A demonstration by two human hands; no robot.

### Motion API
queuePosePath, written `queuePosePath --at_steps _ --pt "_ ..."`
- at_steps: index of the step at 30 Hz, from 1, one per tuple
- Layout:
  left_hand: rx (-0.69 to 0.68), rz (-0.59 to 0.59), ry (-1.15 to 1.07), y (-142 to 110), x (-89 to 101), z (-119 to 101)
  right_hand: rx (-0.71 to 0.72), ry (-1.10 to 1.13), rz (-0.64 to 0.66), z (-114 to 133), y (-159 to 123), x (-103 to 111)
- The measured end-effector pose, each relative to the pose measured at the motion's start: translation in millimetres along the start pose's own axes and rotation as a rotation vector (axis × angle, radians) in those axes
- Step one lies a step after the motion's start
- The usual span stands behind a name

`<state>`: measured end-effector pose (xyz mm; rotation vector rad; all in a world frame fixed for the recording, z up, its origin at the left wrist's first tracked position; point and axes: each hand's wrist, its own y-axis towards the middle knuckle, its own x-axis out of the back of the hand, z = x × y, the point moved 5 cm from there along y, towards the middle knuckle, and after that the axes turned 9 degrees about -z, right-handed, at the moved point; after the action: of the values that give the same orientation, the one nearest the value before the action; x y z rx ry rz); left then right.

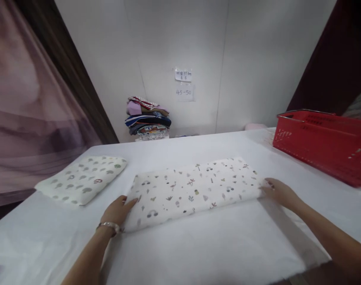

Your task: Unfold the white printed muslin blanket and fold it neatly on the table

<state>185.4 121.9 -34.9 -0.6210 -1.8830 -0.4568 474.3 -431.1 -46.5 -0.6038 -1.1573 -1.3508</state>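
Observation:
A white cloth printed with rainbows, palm trees and small plants (195,190) lies as a long folded band across the white surface before me. My left hand (116,211), a bracelet at its wrist, grips the band's left end with the thumb on top. At the opposite end my right hand (280,192) pinches the cloth's corner. Between me and the printed band is a plain white expanse; whether it is the cloth's reverse side or the table cover I cannot tell. Beyond my left hand rests a folded cloth with a mushroom-like print (85,178).
On the right stands a red plastic basket (323,138) with a metal handle. A stack of folded fabrics (147,118) sits at the back against the pale wall, left of two paper notes (185,92). Pinkish curtain fabric (35,103) hangs at the left.

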Motion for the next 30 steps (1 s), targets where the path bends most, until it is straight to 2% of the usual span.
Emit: queuePosePath --at_steps 2,5,8,10,12,14,18,20,22,26,28,30 --pt "0.013 0.006 -0.013 -3.1 1.1 -1.4 0.150 0.034 -0.061 33.9 -1.5 0.4" --pt "0.057 0.019 -0.043 -6.9 3.2 -1.8 0.386 0.102 -0.032 107.6 -8.3 -11.5" --pt "0.081 0.019 -0.081 -7.1 2.4 2.4 0.549 0.090 0.049 179.2 -15.3 -36.7" --pt "0.085 0.017 -0.092 -5.6 -1.0 7.4 0.616 0.048 0.142 210.4 -19.0 -60.3" --pt "0.086 0.010 -0.068 -3.8 -5.6 12.5 0.627 -0.008 0.258 222.8 -21.7 -85.0" --pt "0.079 0.002 -0.027 -2.2 -9.8 15.6 0.607 -0.053 0.338 222.1 -23.0 -102.2" --pt "0.068 -0.010 -0.004 -0.1 -13.6 16.7 0.557 -0.071 0.417 218.8 -19.4 -105.7" --pt "0.065 -0.012 -0.013 0.0 -13.7 16.2 0.542 -0.063 0.426 227.8 -13.3 -100.9" --pt "0.065 -0.018 -0.021 -0.8 -13.3 15.8 0.570 -0.055 0.382 244.4 -6.1 -99.8" --pt "0.064 -0.038 -0.027 -3.3 -13.5 15.7 0.666 -0.071 0.354 274.5 -0.6 -122.8" --pt "0.066 -0.035 -0.027 -4.4 -14.3 15.9 0.681 -0.063 0.382 277.8 0.0 -136.8" --pt "0.072 -0.030 -0.036 -5.6 -14.5 16.0 0.673 -0.026 0.389 269.8 4.2 -141.2"
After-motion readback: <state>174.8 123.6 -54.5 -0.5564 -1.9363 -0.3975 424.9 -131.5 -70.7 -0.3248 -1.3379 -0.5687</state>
